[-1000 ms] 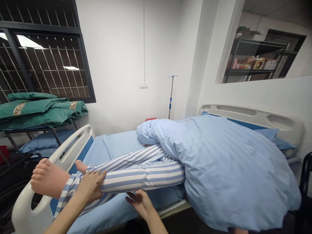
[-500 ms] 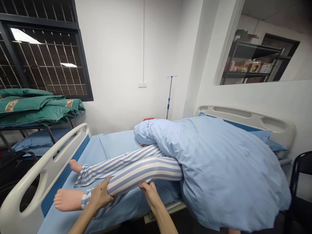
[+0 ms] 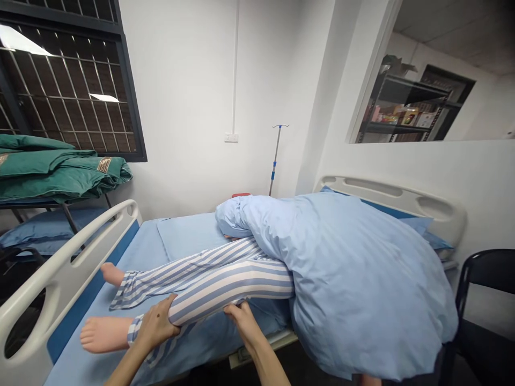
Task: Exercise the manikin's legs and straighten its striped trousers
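Note:
On the bed lies a mannequin-like figure in blue-and-white striped trousers point(image 3: 237, 279), its smooth bare near foot point(image 3: 105, 334) and far foot point(image 3: 112, 274) pointing left. My left hand point(image 3: 159, 321) is wrapped round the near lower leg, above the ankle, gripping the trouser leg. Farther right, my right hand point(image 3: 242, 317) is closed at the underside of the same leg near the knee, thumb and fingers pinching the trouser cloth there. A puffy light-blue quilt point(image 3: 362, 279) covers the upper legs and hides the rest of the body.
The bed has a pale footboard point(image 3: 76, 257) at left and a headboard point(image 3: 434, 209) at right. The quilt hangs over the near edge. A black chair point(image 3: 488, 305) stands at right, an IV pole point(image 3: 274, 161) behind. Green folded bedding point(image 3: 60, 169) lies on another bed at left.
The view has turned slightly, so the scene sits a little farther left. Both hands keep their places on the near leg, and the leg and quilt look unmoved.

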`<control>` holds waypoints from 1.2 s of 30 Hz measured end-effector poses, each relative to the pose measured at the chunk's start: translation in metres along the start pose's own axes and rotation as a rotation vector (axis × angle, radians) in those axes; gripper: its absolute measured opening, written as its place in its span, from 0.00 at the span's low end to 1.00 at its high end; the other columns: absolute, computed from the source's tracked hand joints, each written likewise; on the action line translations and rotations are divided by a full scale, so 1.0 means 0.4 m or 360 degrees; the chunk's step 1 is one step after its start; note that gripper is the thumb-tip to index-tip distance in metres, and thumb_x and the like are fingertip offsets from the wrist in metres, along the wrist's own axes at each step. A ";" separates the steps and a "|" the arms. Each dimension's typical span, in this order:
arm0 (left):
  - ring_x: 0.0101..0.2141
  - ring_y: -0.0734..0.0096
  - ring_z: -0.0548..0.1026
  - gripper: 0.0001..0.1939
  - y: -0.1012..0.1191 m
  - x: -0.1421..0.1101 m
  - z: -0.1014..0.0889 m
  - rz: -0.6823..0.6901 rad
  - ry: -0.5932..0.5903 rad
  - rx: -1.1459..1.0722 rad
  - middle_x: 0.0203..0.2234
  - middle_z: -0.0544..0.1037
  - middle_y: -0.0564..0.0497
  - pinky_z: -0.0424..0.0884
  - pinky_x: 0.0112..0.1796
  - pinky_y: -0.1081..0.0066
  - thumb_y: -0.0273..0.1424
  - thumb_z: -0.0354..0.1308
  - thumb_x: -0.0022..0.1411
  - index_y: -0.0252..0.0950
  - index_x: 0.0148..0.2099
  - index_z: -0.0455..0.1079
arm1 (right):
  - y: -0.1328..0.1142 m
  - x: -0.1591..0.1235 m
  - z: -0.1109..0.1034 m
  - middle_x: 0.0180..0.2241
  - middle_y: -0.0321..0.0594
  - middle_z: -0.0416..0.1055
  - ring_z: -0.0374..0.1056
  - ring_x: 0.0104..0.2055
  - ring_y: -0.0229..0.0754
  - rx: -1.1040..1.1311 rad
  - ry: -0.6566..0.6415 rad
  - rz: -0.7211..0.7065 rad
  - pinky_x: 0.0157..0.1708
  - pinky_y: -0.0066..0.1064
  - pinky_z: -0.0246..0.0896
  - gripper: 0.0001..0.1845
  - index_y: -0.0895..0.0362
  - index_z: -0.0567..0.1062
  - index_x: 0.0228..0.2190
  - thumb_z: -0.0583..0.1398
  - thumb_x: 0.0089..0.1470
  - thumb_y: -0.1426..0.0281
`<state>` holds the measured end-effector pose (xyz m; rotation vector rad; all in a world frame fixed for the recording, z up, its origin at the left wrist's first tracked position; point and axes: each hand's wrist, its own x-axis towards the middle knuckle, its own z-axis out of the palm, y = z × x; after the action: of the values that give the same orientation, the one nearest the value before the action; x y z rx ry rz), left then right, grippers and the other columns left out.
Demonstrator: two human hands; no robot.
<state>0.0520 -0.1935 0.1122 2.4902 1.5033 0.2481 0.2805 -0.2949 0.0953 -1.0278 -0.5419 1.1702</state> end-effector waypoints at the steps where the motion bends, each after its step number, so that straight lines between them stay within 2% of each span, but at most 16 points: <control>1: 0.46 0.56 0.70 0.37 -0.011 0.000 -0.016 0.0021 0.0018 0.0046 0.48 0.72 0.48 0.63 0.40 0.69 0.32 0.55 0.39 0.41 0.56 0.58 | 0.002 0.000 0.003 0.26 0.34 0.67 0.63 0.34 0.40 0.0024 0.0020 0.0031 0.37 0.31 0.57 0.11 0.56 0.69 0.26 0.62 0.33 0.72; 3: 0.47 0.55 0.70 0.37 -0.029 -0.003 -0.059 0.0060 0.0045 0.0151 0.49 0.72 0.47 0.63 0.42 0.67 0.32 0.54 0.39 0.41 0.57 0.57 | 0.011 -0.001 0.011 0.28 0.35 0.68 0.63 0.35 0.40 0.0095 0.0032 0.0083 0.37 0.32 0.59 0.12 0.56 0.69 0.26 0.63 0.32 0.72; 6: 0.45 0.53 0.71 0.36 -0.039 -0.017 -0.148 0.0109 0.0019 0.0304 0.47 0.73 0.47 0.64 0.40 0.65 0.32 0.54 0.39 0.41 0.55 0.59 | 0.033 -0.007 0.032 0.28 0.35 0.68 0.64 0.36 0.41 0.0278 -0.0025 0.0170 0.38 0.34 0.61 0.13 0.56 0.68 0.25 0.64 0.31 0.73; 10: 0.41 0.51 0.71 0.34 -0.016 -0.042 -0.263 0.0125 -0.0086 0.0486 0.43 0.74 0.47 0.65 0.36 0.63 0.33 0.55 0.38 0.42 0.52 0.61 | 0.068 -0.019 0.068 0.28 0.35 0.69 0.65 0.38 0.43 0.0579 -0.0111 0.0249 0.39 0.39 0.62 0.13 0.56 0.68 0.24 0.65 0.30 0.75; 12: 0.40 0.49 0.71 0.33 0.004 -0.054 -0.300 0.0119 -0.0081 0.0590 0.42 0.74 0.46 0.65 0.36 0.61 0.31 0.54 0.37 0.41 0.52 0.61 | 0.086 -0.023 0.082 0.29 0.36 0.70 0.66 0.41 0.45 0.0662 -0.0166 0.0281 0.41 0.40 0.62 0.12 0.56 0.69 0.23 0.65 0.30 0.75; 15: 0.40 0.48 0.70 0.31 0.032 -0.070 -0.323 0.0131 -0.0043 0.0712 0.39 0.73 0.44 0.64 0.37 0.57 0.29 0.53 0.38 0.40 0.50 0.63 | 0.113 -0.024 0.090 0.29 0.36 0.71 0.66 0.43 0.48 0.0726 -0.0265 0.0349 0.42 0.42 0.61 0.10 0.57 0.69 0.20 0.65 0.30 0.74; 22: 0.40 0.48 0.70 0.34 0.037 -0.081 -0.317 0.0115 -0.0097 0.0744 0.41 0.73 0.44 0.65 0.37 0.58 0.30 0.55 0.36 0.39 0.51 0.62 | 0.147 -0.018 0.080 0.28 0.37 0.71 0.67 0.41 0.48 0.0808 -0.0368 0.0427 0.41 0.41 0.60 0.06 0.58 0.71 0.18 0.63 0.32 0.76; 28: 0.39 0.49 0.72 0.31 0.005 -0.080 -0.285 0.0156 -0.0052 0.0653 0.41 0.74 0.45 0.65 0.35 0.60 0.32 0.54 0.38 0.38 0.50 0.63 | 0.087 -0.037 0.068 0.32 0.39 0.71 0.66 0.41 0.46 0.0778 -0.0414 0.0367 0.41 0.41 0.61 0.06 0.58 0.72 0.22 0.63 0.35 0.75; 32: 0.44 0.51 0.71 0.35 -0.017 -0.057 -0.213 0.0118 0.0014 0.0477 0.46 0.73 0.45 0.65 0.40 0.61 0.33 0.54 0.39 0.38 0.54 0.59 | 0.025 -0.041 0.054 0.28 0.37 0.70 0.65 0.38 0.43 0.0637 -0.0258 0.0251 0.41 0.39 0.62 0.09 0.58 0.69 0.20 0.65 0.33 0.74; 36: 0.50 0.54 0.67 0.39 -0.016 -0.020 -0.103 -0.0047 0.0046 0.0246 0.52 0.68 0.44 0.63 0.46 0.63 0.34 0.55 0.39 0.38 0.58 0.56 | -0.025 -0.028 0.039 0.26 0.33 0.68 0.64 0.37 0.40 0.0485 -0.0119 0.0150 0.41 0.37 0.62 0.11 0.57 0.67 0.21 0.66 0.33 0.74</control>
<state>0.0322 -0.1934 0.1499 2.5904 1.6271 0.1697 0.2688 -0.3000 0.1128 -0.7567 -0.3621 1.3322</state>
